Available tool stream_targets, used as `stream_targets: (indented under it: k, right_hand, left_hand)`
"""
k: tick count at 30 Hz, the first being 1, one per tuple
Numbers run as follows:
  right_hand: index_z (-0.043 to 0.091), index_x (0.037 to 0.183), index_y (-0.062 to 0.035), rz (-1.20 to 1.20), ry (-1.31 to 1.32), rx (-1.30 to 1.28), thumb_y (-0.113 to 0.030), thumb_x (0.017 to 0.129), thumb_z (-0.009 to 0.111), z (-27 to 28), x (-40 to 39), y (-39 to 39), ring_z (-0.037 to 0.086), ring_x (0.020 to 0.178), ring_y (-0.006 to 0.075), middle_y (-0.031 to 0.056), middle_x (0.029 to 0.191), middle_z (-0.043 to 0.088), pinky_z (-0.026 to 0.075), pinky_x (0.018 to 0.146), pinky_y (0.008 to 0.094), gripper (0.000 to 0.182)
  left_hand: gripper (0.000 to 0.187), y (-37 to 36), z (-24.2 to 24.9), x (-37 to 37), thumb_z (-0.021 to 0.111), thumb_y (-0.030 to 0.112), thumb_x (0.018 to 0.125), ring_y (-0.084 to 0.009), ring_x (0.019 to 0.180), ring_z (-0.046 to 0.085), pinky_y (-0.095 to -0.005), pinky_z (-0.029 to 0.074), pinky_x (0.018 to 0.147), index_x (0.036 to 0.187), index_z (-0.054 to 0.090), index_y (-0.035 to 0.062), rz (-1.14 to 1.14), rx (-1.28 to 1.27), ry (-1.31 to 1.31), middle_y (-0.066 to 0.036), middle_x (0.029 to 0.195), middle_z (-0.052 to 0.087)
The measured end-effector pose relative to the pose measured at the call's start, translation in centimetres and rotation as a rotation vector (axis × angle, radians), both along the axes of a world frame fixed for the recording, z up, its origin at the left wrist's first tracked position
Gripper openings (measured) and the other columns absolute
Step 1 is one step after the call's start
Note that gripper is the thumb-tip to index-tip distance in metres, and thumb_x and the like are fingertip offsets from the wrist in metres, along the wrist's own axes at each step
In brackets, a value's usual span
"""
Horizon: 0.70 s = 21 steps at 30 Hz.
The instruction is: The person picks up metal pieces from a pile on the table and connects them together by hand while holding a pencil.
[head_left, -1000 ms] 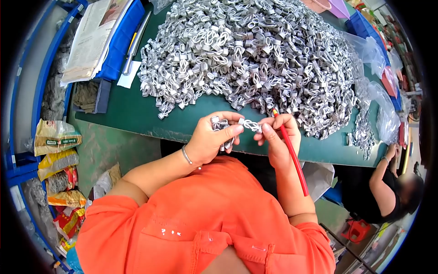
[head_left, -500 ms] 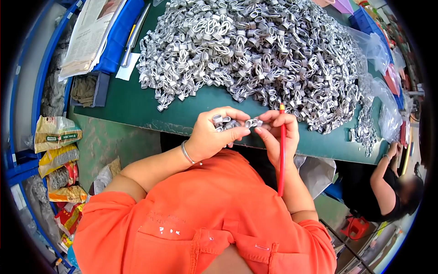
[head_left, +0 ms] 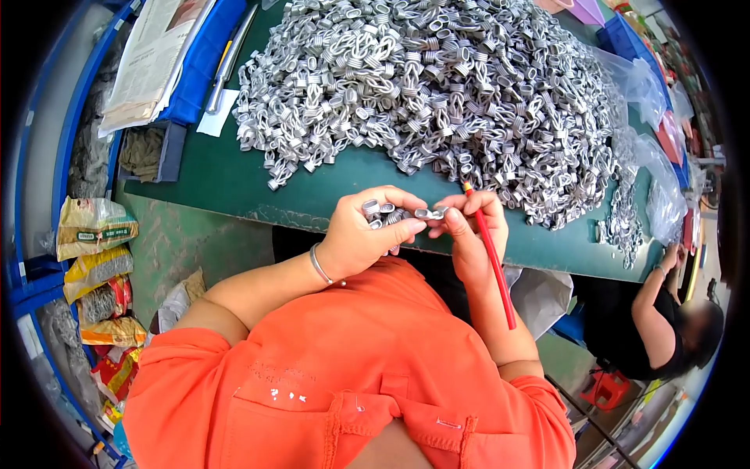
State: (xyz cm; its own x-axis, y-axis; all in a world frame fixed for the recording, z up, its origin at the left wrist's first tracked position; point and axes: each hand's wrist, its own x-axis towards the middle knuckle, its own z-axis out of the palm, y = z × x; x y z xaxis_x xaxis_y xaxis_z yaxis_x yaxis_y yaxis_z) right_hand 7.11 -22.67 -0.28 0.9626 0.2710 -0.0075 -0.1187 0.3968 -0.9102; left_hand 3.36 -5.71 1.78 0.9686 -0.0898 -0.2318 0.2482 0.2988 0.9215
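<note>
My left hand (head_left: pixel 355 224) is closed around several small silver metal links (head_left: pixel 380 213), with thumb and fingertips pinching toward one more link (head_left: pixel 429 213) held between both hands. My right hand (head_left: pixel 478 234) pinches the other end of that link. Tucked in the right fingers is a slim red stick (head_left: pixel 497 270) with a yellow tip, slanting down across the wrist. Just beyond the hands, a large heap of the same grey metal links (head_left: pixel 437 94) covers much of the green table (head_left: pixel 226 191).
Left of the heap stand a blue bin (head_left: pixel 205 70) with newspapers (head_left: pixel 152 66) and a metal tool (head_left: pixel 226 66). Clear plastic bags (head_left: pixel 660 184) lie at the right. Another person (head_left: pixel 648 320) sits at the right end. Filled sacks (head_left: pixel 98 227) stack on the left shelf.
The red stick has tilted, its lower end swinging right and its yellow tip moving left. The link between my fingers has turned slightly. Both hands stay in nearly the same place.
</note>
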Motion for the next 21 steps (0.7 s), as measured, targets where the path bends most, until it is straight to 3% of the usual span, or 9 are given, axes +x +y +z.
stream_targets:
  k: [3, 8, 10, 14, 17, 20, 21]
  right_hand:
    - [0.040, 0.085, -0.0066, 0.023, 0.162, 0.021, -0.001, 0.083, 0.056, 0.0, -0.6, 0.4, 0.060, 0.060, 0.0157, 0.0112, 0.078, 0.058, 0.051, 0.050, 0.0236, 0.017]
    - [0.040, 0.083, -0.0069, 0.069, 0.213, 0.055, -0.001, 0.083, 0.057, -0.3, -0.8, 0.1, 0.059, 0.056, 0.0134, 0.0094, 0.076, 0.057, 0.049, 0.045, 0.0219, 0.018]
    - [0.040, 0.083, -0.0069, 0.070, 0.186, 0.058, -0.001, 0.083, 0.057, -0.4, -0.9, 0.1, 0.059, 0.056, 0.0133, 0.0095, 0.076, 0.057, 0.049, 0.045, 0.0220, 0.018]
    - [0.038, 0.083, -0.0066, 0.061, 0.192, 0.007, 0.000, 0.082, 0.056, -0.1, -1.0, 0.2, 0.058, 0.057, 0.0119, 0.0094, 0.076, 0.057, 0.048, 0.047, 0.0214, 0.019]
    - [0.036, 0.082, -0.0061, -0.136, -0.117, -0.206, 0.007, 0.080, 0.057, 0.0, -1.4, 0.6, 0.055, 0.060, 0.0107, 0.0091, 0.075, 0.056, 0.046, 0.054, 0.0203, 0.025]
    - [0.036, 0.081, -0.0063, -0.251, -0.439, -0.397, 0.010, 0.074, 0.062, -0.7, -0.9, 0.4, 0.056, 0.062, 0.0132, 0.0112, 0.075, 0.057, 0.046, 0.058, 0.0245, 0.031]
    - [0.036, 0.081, -0.0062, -0.168, -0.519, -0.365, 0.010, 0.073, 0.063, -0.1, -0.6, 0.4, 0.057, 0.065, 0.0138, 0.0121, 0.075, 0.058, 0.046, 0.060, 0.0256, 0.032]
  left_hand:
    - [0.014, 0.0, -0.3, -0.1, 0.061, 0.000, 0.078, -0.0110, 0.065, 0.058, -0.0203, 0.047, 0.050, 0.091, 0.058, -0.0024, -0.005, 0.042, -0.101, -0.009, 0.090, 0.057]
    - [0.014, -0.1, -0.5, -0.1, 0.061, 0.000, 0.078, -0.0107, 0.065, 0.058, -0.0199, 0.047, 0.050, 0.091, 0.058, -0.0020, 0.000, 0.056, -0.161, -0.009, 0.091, 0.056]
    - [0.014, -0.3, -0.5, -0.1, 0.065, 0.006, 0.078, -0.0036, 0.058, 0.052, -0.0169, 0.041, 0.047, 0.090, 0.061, -0.0002, 0.043, 0.021, -0.138, -0.003, 0.084, 0.059]
    - [0.015, 0.1, 0.1, -0.1, 0.061, 0.003, 0.080, -0.0092, 0.066, 0.057, -0.0195, 0.046, 0.049, 0.093, 0.058, -0.0015, -0.028, 0.071, -0.034, -0.007, 0.085, 0.059]
    - [0.017, 0.0, -0.1, 0.1, 0.059, 0.005, 0.081, -0.0090, 0.066, 0.058, -0.0195, 0.046, 0.049, 0.097, 0.058, -0.0005, -0.038, 0.022, 0.072, -0.007, 0.083, 0.060]
    - [0.024, -0.4, -0.9, 0.6, 0.059, 0.014, 0.083, -0.0078, 0.062, 0.057, -0.0200, 0.046, 0.047, 0.103, 0.056, 0.0017, 0.003, -0.190, 0.143, -0.005, 0.083, 0.061]
    - [0.026, -0.3, -0.8, 0.8, 0.057, 0.016, 0.084, -0.0099, 0.063, 0.058, -0.0215, 0.048, 0.047, 0.106, 0.054, 0.0024, 0.011, -0.379, 0.275, -0.006, 0.085, 0.061]
